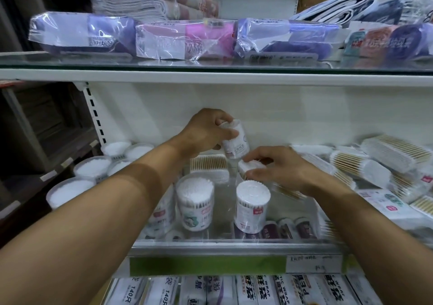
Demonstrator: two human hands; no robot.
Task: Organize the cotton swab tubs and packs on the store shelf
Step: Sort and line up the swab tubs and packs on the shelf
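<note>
A small clear cylindrical tub of white cotton swabs (234,140) is lifted, tilted, above the glass shelf (222,235), gripped by the left hand (206,133), whose fingers cover its top edge. Just below, the right hand (274,167) curls round a second, blurred white-tipped tub (249,166), its body mostly hidden. Two upright tubs (195,205) stand in front. Wooden-stick swab packs (396,154) pile at right, cut off by the frame; round lidded tubs (92,167) line the left. Label print is unreadable.
</note>
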